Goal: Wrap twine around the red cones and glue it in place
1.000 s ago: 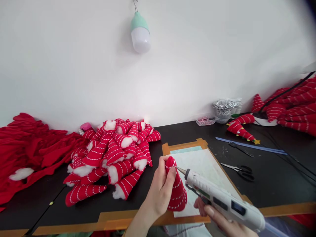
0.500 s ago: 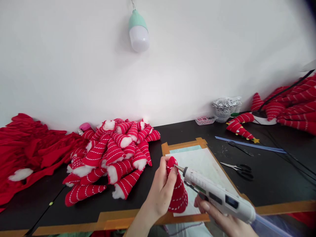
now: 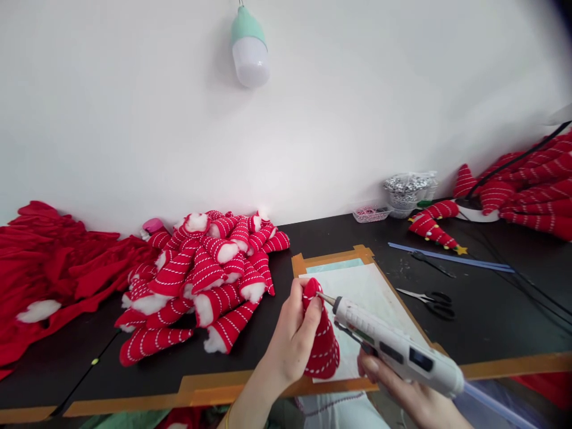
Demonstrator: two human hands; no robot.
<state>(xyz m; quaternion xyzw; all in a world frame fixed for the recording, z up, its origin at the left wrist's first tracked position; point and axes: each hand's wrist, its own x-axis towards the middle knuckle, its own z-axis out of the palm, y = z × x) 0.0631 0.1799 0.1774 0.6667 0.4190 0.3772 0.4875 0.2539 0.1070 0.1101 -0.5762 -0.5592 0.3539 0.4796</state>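
Observation:
My left hand pinches a red cone of fabric with white dashed stripes near its folded top. Gripped in my right hand is a white glue gun, with a small dark display on its side and a clear bluish glue stick trailing from its back. Its metal nozzle meets the cone's top, close to my left thumb. Beneath the cone lies a white sheet on a board edged with brown tape. Part of the cone is hidden behind my left fingers.
Left of my hands is a heap of stuffed striped cones, with red cloth beyond it. At right are scissors, blue glue sticks, a decorated cone with a yellow star, and a tub of silver pieces.
The view has shifted slightly, so the table items appear a little higher. Both hands keep their holds, and the nozzle stays at the cone's top.

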